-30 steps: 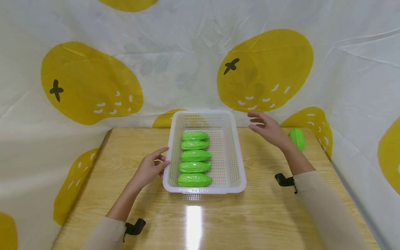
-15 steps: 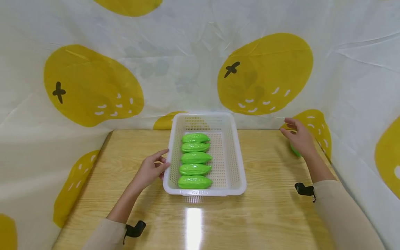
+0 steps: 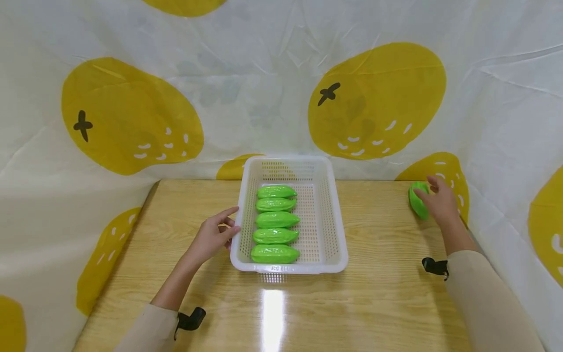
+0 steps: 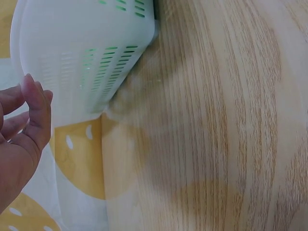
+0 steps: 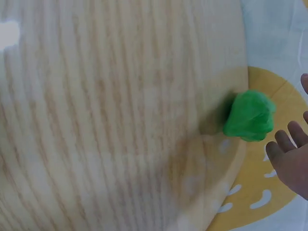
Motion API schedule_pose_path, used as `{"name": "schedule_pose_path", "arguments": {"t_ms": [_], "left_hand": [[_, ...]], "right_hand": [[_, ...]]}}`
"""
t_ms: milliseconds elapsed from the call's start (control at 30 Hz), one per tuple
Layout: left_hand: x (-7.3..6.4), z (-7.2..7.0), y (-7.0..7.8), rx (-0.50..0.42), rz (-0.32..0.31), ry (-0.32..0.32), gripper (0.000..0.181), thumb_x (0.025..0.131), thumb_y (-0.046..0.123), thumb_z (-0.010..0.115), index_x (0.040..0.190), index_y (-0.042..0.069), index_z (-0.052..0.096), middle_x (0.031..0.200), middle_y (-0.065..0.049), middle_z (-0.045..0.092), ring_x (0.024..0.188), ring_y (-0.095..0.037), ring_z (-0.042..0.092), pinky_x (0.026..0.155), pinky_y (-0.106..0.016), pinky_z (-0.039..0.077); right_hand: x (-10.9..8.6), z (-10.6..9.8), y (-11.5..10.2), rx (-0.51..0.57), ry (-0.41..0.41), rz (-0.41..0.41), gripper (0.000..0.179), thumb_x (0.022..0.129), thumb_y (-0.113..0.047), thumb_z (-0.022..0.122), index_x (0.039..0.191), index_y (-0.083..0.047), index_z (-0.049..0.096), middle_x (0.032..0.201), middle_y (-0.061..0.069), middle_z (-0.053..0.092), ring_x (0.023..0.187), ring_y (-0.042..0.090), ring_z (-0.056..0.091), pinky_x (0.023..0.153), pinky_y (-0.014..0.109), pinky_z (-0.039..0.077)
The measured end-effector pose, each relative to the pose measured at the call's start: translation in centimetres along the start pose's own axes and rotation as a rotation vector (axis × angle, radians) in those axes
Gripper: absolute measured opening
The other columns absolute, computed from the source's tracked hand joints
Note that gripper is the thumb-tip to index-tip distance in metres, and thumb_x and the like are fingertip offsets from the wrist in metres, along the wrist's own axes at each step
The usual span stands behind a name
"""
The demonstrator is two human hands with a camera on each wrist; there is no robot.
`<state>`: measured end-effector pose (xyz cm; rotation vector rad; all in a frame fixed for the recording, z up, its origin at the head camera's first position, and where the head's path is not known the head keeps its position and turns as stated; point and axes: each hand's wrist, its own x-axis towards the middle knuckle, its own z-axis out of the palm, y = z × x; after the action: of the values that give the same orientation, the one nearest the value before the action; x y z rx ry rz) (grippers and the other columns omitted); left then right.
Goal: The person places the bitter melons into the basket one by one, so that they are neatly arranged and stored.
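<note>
A white plastic basket stands on the table with several glossy green, ribbed bitter melons lined up in its left half. Loosely bent fingers of my left hand touch the outside of its left rim; in the left wrist view, this hand meets the rim with its fingertips. One more bitter melon lies at the table's far right. My right hand is just right of it, fingers spread and relaxed. In the right wrist view a gap shows between that melon and the hand.
The wooden table ends at a pale cloth with large yellow fruit prints, which hangs behind and at both sides. The lone melon is near the table's back right corner.
My right hand has moved right, from beside the basket, passing over the lone melon to its right side. The left hand stays at the basket rim, and the melons have not moved.
</note>
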<state>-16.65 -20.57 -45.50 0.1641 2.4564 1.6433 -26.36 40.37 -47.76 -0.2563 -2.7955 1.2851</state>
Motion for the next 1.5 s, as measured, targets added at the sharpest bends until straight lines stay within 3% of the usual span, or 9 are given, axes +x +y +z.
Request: {"name": "schedule_pose_path", "arguments": {"t_ms": [233,567,933,1167,1500], "left_hand": [[0.2,-0.1,0.1,0.016,0.002,-0.004,0.057,0.1,0.005,0.066,0.154,0.007,0.048,0.107,-0.021,0.061,0.069,-0.02,0.064,0.059,-0.047,0.063],[0.5,-0.2,0.4,0.021,0.021,-0.012,0.057,0.1,0.006,0.067,0.154,0.006,0.047,0.106,-0.021,0.061,0.069,-0.02,0.064,0.059,-0.047,0.063],[0.5,-0.1,0.2,-0.005,0.011,-0.005,0.057,0.101,0.005,0.066,0.155,0.007,0.047,0.106,-0.02,0.06,0.071,-0.02,0.065,0.057,-0.039,0.063],[0.3,0.0,0.1,-0.005,0.015,-0.001,0.057,0.1,0.005,0.066,0.154,0.006,0.047,0.105,-0.02,0.06,0.07,-0.02,0.065,0.056,-0.038,0.062],[0.0,0.1,-0.2,-0.022,0.002,-0.001,0.057,0.1,0.004,0.066,0.155,0.007,0.047,0.107,-0.021,0.06,0.07,-0.02,0.065,0.06,-0.05,0.063]], "right_hand": [[0.5,0.2,1.5,-0.058,-0.024,0.08,0.088,0.106,-0.047,0.051,0.163,0.003,0.006,0.166,0.036,0.009,0.146,0.061,0.023,0.113,0.074,0.032],[1.0,0.4,2.9,-0.108,-0.034,0.165,0.095,0.104,-0.051,0.05,0.162,0.007,0.003,0.159,0.043,0.017,0.143,0.062,0.025,0.117,0.071,0.029],[0.8,0.4,3.0,-0.184,-0.041,0.123,0.084,0.107,-0.042,0.049,0.157,0.016,0.013,0.153,0.047,0.023,0.136,0.062,0.031,0.11,0.072,0.034],[0.4,0.5,3.0,-0.215,-0.048,0.075,0.081,0.108,-0.04,0.05,0.157,0.015,0.016,0.151,0.047,0.026,0.133,0.062,0.033,0.107,0.072,0.034],[0.1,1.3,3.2,-0.156,-0.036,0.016,0.078,0.108,-0.036,0.052,0.158,0.012,0.018,0.152,0.046,0.028,0.132,0.06,0.035,0.103,0.072,0.035]]}}
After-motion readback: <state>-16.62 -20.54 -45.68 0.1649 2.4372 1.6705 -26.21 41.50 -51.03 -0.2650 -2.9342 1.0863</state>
